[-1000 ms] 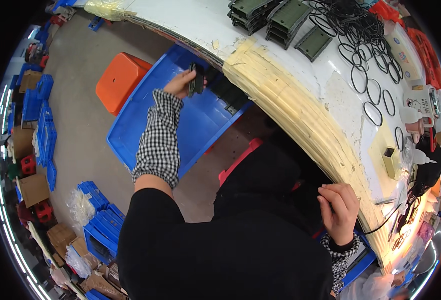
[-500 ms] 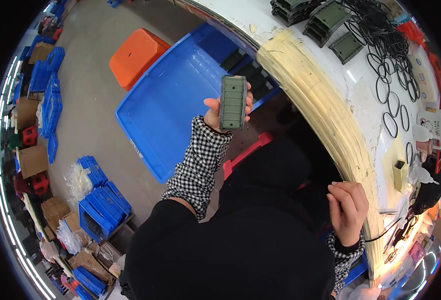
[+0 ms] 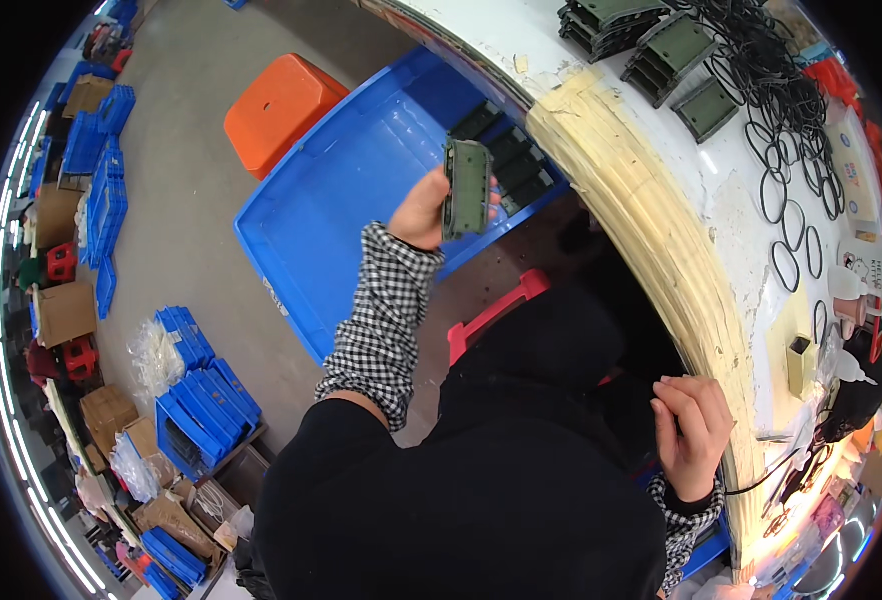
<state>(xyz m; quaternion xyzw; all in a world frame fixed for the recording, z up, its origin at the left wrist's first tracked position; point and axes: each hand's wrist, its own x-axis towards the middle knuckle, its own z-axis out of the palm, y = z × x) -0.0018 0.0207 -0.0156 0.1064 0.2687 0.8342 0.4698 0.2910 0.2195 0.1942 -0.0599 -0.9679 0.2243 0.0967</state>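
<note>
curving past a grey floor (image 3: 191, 200), the white worktable (image 3: 721, 190) shows yellowed edging.

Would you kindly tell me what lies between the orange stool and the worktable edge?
In the head view, the big blue tray sits between the orange stool and the table edge; the left hand holds a green part above it.

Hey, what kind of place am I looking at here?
Most likely a small factory or assembly workshop. A white workbench carries stacked green plastic housings and loose black rubber rings, and a big blue bin on the floor holds more parts.
</note>
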